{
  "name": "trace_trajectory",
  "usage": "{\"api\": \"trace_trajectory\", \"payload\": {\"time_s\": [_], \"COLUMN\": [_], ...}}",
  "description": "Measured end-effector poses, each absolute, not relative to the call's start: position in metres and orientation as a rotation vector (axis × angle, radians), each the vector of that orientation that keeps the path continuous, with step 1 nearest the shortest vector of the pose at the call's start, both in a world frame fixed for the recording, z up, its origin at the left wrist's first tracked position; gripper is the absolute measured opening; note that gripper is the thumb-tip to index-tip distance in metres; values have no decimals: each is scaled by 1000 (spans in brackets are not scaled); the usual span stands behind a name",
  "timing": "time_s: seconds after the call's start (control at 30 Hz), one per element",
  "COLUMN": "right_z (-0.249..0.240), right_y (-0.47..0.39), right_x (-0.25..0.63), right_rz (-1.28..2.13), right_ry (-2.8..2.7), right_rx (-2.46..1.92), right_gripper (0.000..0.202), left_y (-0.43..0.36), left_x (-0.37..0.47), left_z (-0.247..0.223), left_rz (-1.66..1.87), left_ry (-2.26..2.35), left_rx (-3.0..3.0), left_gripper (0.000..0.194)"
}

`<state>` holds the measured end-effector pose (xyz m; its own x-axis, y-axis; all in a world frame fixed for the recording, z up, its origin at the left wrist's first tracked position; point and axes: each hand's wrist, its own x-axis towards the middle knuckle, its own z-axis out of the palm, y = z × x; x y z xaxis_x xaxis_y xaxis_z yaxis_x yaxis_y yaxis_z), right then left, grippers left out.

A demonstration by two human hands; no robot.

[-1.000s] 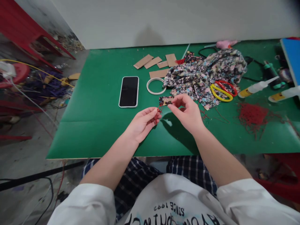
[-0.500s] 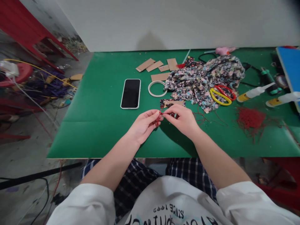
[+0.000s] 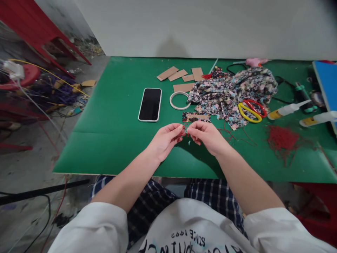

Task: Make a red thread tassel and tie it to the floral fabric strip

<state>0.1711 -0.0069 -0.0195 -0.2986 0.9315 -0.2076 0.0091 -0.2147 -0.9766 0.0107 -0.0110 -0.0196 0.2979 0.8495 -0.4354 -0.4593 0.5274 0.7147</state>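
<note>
My left hand and my right hand meet over the green table, fingertips a little apart. Both are closed in a pinch on red thread, a short stretch of which shows between them. How the thread is looped or knotted is too small to tell. Just beyond the fingers lies a floral fabric strip with a piece of brown cardboard on it. Loose red strands lie to the right of my right hand.
A phone, a tape roll and cardboard pieces lie beyond my hands. Rightward are floral cloth, scissors, glue bottles and a red thread pile. A pink glue gun sits at the back.
My right hand has drawn slightly away from the left, opening a small gap with red thread across it. The whole view has shifted a little; the table objects keep their places.
</note>
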Motion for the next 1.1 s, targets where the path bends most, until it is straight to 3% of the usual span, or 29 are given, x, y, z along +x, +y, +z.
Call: {"api": "trace_trajectory", "payload": {"time_s": [0.3, 0.57, 1.1], "right_z": [-19, -16, -19], "right_y": [-8, -13, -14], "right_x": [167, 161, 159], "right_rz": [1468, 842, 704], "right_ry": [-1348, -1615, -1692], "right_rx": [-1228, -1367, -1386], "right_gripper": [23, 13, 8], "left_y": [-12, -13, -14], "left_x": [13, 15, 16], "left_z": [-18, -18, -23], "left_rz": [922, 985, 1026], "left_ry": [892, 958, 1063], "left_rx": [509, 574, 703], "left_gripper": [18, 18, 18]}}
